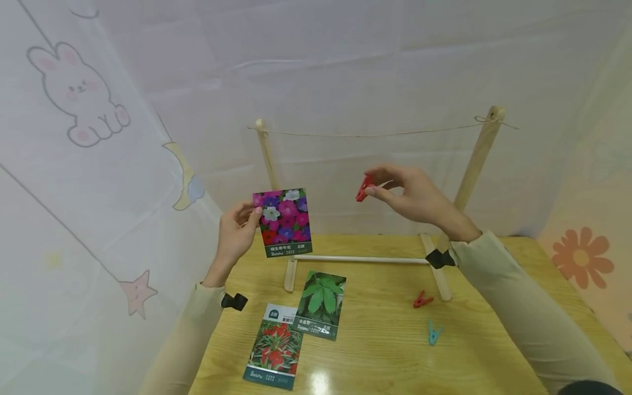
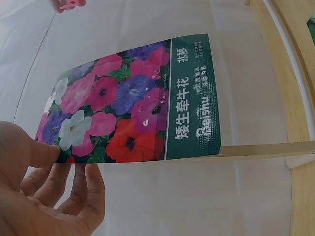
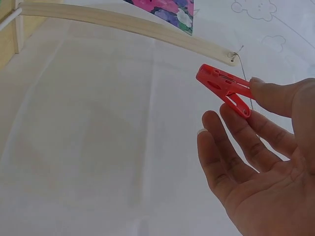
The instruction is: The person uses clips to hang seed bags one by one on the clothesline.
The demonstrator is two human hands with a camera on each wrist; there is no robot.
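Evidently pre-clipping: left hand (image 1: 236, 231) pinches the flower packet (image 1: 285, 219), apart from the string (image 1: 345, 136); right hand (image 1: 417, 196) pinches a red clip (image 3: 215, 81). Next move likely calls for bringing packet to string, clip squeezed.

Soft lt, glare on table (image 1: 375, 351) nr head-pic btm, wrist pics dimmer
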